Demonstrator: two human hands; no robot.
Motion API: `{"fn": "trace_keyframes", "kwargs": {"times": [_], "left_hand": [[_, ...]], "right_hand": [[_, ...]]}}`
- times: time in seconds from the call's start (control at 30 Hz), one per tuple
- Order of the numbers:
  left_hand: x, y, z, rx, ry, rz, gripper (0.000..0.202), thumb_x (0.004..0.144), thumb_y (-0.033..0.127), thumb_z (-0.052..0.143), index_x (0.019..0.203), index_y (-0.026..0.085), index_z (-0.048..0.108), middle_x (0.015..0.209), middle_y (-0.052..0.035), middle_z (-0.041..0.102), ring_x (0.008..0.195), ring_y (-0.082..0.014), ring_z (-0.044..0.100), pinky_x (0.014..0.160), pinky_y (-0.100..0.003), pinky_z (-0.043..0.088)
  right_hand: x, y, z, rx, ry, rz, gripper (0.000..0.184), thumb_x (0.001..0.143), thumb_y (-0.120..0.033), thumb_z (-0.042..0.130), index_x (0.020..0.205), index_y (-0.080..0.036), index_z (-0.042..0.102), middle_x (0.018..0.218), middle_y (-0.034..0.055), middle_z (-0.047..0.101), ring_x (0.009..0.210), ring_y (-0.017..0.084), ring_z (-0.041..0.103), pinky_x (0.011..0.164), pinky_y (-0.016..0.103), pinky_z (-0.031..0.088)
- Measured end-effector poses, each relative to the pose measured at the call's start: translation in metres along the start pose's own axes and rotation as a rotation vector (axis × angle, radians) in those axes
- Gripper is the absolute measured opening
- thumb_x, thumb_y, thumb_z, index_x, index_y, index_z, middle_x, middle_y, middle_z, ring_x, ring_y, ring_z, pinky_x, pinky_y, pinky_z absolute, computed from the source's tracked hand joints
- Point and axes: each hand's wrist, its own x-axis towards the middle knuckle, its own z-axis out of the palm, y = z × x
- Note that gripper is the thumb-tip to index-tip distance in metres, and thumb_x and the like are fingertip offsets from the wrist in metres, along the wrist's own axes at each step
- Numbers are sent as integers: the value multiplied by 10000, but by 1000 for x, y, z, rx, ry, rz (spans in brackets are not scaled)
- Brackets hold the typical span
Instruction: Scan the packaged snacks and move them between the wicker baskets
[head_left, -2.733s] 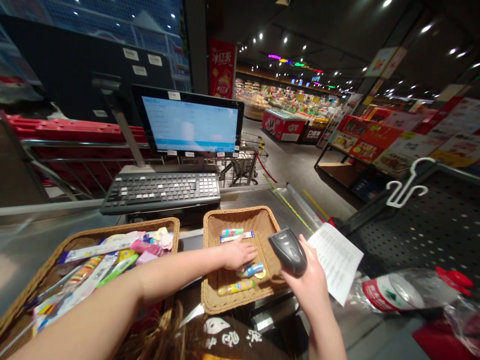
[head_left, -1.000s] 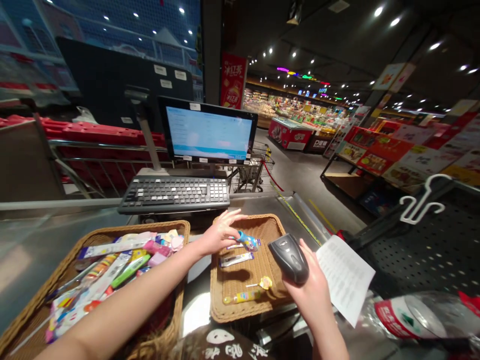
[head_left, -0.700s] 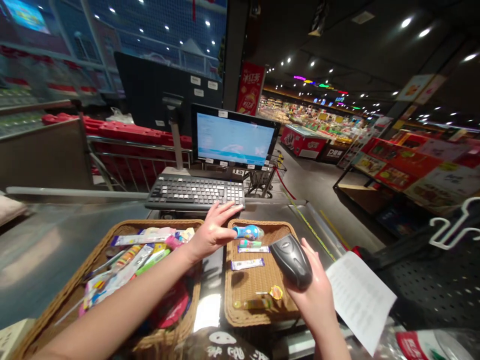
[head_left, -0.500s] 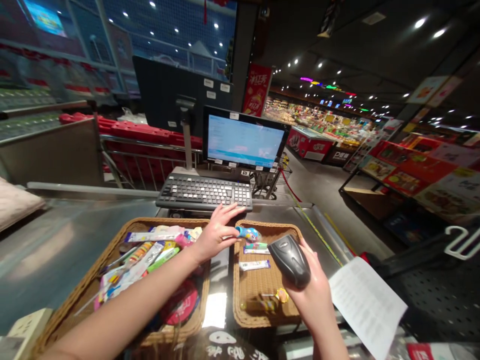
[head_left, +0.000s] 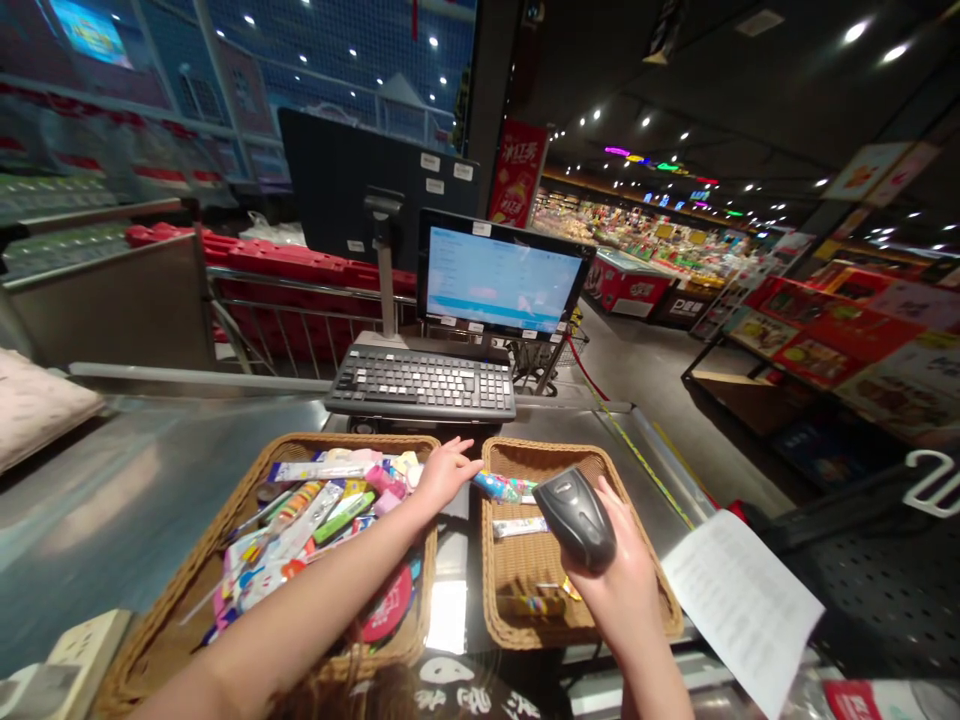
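Note:
My left hand (head_left: 444, 472) reaches over the gap between two wicker baskets and pinches the left end of a small blue candy tube (head_left: 496, 487), low over the far left corner of the small right basket (head_left: 664, 606). Other small packets (head_left: 520, 526) lie in that basket. My right hand (head_left: 624, 592) grips a dark handheld barcode scanner (head_left: 577, 516) above the same basket, its head pointing towards the tube. The large left basket (head_left: 177, 604) is full of several colourful sweets and packets.
A keyboard (head_left: 424, 381) and a lit monitor (head_left: 502, 281) stand behind the baskets on the steel counter (head_left: 112, 490). A printed sheet (head_left: 744, 604) lies at the right. A power strip (head_left: 52, 668) sits bottom left. Shop aisles and shelves stretch off to the right.
My left hand lifted the blue tube out of the small basket, held it before the scanner, and has now lowered it to the basket's far left corner. My view turned left.

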Motion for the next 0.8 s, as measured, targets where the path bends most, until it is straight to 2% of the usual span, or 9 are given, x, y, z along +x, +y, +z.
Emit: {"fn": "trace_keyframes", "kwargs": {"times": [0.13,0.2,0.3,0.37,0.43,0.53,0.6,0.7,0.8], "left_hand": [[1,4,-7,-26,-49,73,236,846,371,636,734,219,778,1348,-67,632,1390,-319,445,1137,-544,373],[-1,6,-12,0,-83,108,173,798,362,697,709,228,763,1371,-49,616,1425,-340,385,1160,-611,288],[-5,6,-19,92,-115,130,244,792,411,711,638,221,719,1398,-35,594,1454,-370,316,1144,-722,134],[-8,5,-21,107,-129,133,275,817,413,685,632,211,711,1391,-47,600,1440,-360,344,1142,-712,150],[-12,4,-18,75,-156,148,210,813,350,689,663,208,722,1380,-59,609,1426,-339,374,1157,-663,199],[-18,8,-11,53,-188,177,92,787,254,701,702,224,723,1330,-33,647,1429,-320,375,1168,-676,142],[-21,16,-6,47,-129,211,103,804,242,677,706,226,708,1314,-14,656,1433,-308,366,1165,-692,95],[-21,32,-2,59,-27,311,135,850,255,634,733,218,691,1333,-19,633,1423,-276,373,1184,-647,110],[-11,49,8,143,-66,370,171,849,269,660,691,204,673,1243,-24,671,1370,-266,431,1199,-618,73]], "right_hand": [[2,0,0,0,1,1,573,709,-118,557,1274,-203,518,1346,119,579,1408,337,416,1148,598,352],[3,2,-2,-18,15,-5,565,726,-136,559,1286,-198,514,1346,124,580,1409,342,416,1166,613,311],[2,5,-3,-33,27,-5,578,751,-158,556,1324,-192,490,1356,128,576,1419,343,403,1185,628,256],[1,7,-3,-30,29,-6,577,753,-162,557,1326,-194,494,1361,124,574,1419,341,405,1184,623,260],[0,7,-3,-22,32,-1,571,748,-165,563,1315,-199,507,1362,121,575,1410,340,417,1174,609,292],[-1,8,-4,-8,28,5,575,736,-162,572,1307,-208,516,1363,118,575,1400,335,429,1166,596,314],[-1,10,-4,-10,21,1,593,735,-160,573,1322,-209,503,1367,118,571,1413,331,412,1184,598,280],[-3,14,-6,-15,22,-1,615,747,-169,573,1353,-196,474,1375,126,563,1432,327,387,1204,599,231],[-3,15,-8,-20,22,2,605,753,-176,569,1350,-192,476,1371,130,565,1434,323,384,1208,591,225]]}}
